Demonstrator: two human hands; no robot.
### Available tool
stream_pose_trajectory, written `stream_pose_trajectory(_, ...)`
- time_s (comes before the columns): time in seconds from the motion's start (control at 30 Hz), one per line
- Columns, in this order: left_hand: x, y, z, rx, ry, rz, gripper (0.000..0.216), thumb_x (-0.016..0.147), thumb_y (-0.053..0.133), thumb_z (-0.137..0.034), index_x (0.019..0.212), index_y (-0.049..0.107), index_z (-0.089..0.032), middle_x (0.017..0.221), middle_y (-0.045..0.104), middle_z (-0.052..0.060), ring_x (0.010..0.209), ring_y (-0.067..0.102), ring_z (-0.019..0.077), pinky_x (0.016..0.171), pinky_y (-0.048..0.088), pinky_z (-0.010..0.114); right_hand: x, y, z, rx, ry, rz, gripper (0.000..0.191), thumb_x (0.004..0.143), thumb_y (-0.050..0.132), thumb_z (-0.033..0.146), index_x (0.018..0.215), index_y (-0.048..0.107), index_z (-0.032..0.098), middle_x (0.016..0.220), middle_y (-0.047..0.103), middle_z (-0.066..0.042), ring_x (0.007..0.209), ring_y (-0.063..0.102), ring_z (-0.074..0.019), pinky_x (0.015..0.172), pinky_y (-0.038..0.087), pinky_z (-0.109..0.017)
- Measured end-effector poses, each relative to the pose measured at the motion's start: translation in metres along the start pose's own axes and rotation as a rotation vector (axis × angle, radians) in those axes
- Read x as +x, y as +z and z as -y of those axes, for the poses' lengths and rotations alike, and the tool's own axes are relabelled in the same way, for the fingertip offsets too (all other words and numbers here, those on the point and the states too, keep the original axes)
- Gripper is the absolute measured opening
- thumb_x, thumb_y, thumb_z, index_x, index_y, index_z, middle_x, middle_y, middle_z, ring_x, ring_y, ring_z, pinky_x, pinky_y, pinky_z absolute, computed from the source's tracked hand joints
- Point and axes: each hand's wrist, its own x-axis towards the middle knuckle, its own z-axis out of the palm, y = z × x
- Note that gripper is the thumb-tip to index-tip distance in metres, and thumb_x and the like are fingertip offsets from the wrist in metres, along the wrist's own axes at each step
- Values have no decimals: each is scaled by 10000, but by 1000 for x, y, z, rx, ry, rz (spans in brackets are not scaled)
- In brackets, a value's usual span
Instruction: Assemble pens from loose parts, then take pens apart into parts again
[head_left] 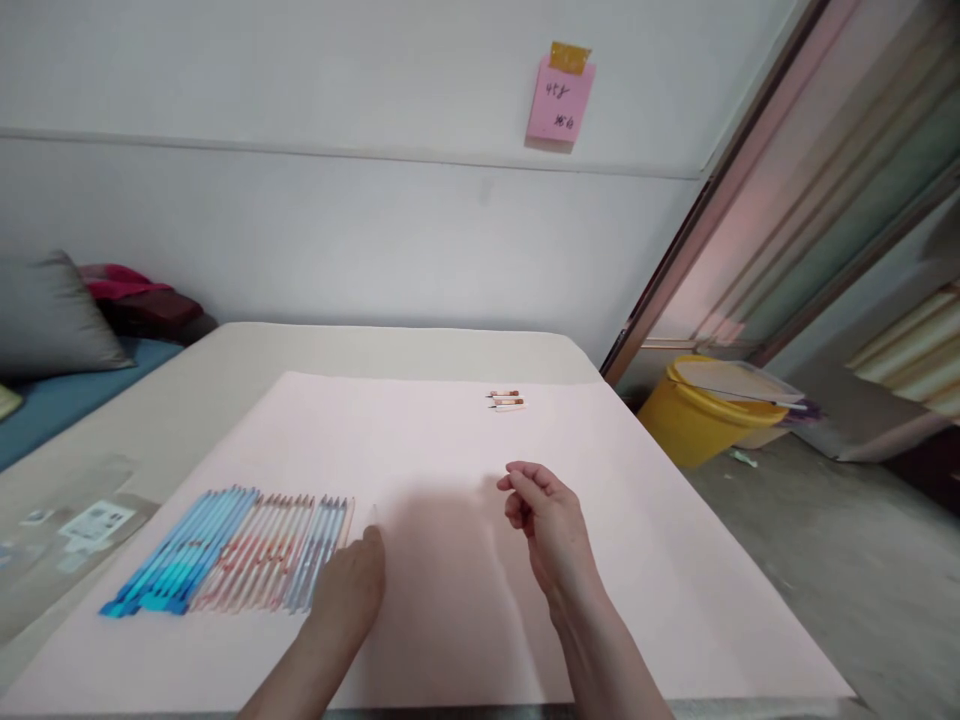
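Observation:
A row of pens (251,550) lies side by side on the pink sheet: blue ones at the left, pale ones with red marks in the middle, grey-blue ones at the right. Touching down by the row's right end is my left hand (354,578), its fingers curled together. A thin pale tip (375,513) shows just beyond its fingertips; what it belongs to is hidden by the hand. My right hand (551,525) hovers above the sheet to the right, thumb and fingers curled in, with nothing visible in them.
Several short pen-like pieces (507,401) lie near the far edge of the pink sheet (645,590). A clear plastic bag with a label (94,522) rests at the table's left. On the floor at right stands a yellow bucket (679,420). A pink note (561,105) hangs on the wall.

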Motion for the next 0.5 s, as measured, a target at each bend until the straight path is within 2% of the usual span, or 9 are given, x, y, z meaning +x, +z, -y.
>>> stream_pose_trajectory(0.13, 0, -8, 4, 62, 8, 17, 344, 794, 283, 5, 1047, 503, -72, 893, 648, 193, 854, 633, 276, 714, 418, 359, 2, -8, 10, 28, -15, -51, 223, 693, 670, 303, 847, 601, 157, 719, 617, -14, 479, 451, -74, 438, 310, -208)
stream_pose_trajectory(0.33, 6, -13, 7, 95, 20, -2, 363, 831, 220, -31, 1023, 523, -87, 862, 655, 188, 833, 642, 285, 683, 427, 361, 2, -11, 14, 62, -26, -51, 235, 684, 685, 308, 845, 609, 155, 716, 621, -20, 472, 453, -74, 426, 319, -203)
stream_pose_trajectory(0.5, 5, -15, 11, 83, -9, -6, 368, 832, 219, -44, 1018, 533, -92, 884, 658, 180, 844, 636, 276, 691, 421, 348, 9, -27, 21, 107, -116, -107, 226, 684, 693, 286, 848, 618, 149, 717, 619, -23, 480, 456, -69, 416, 320, -189)
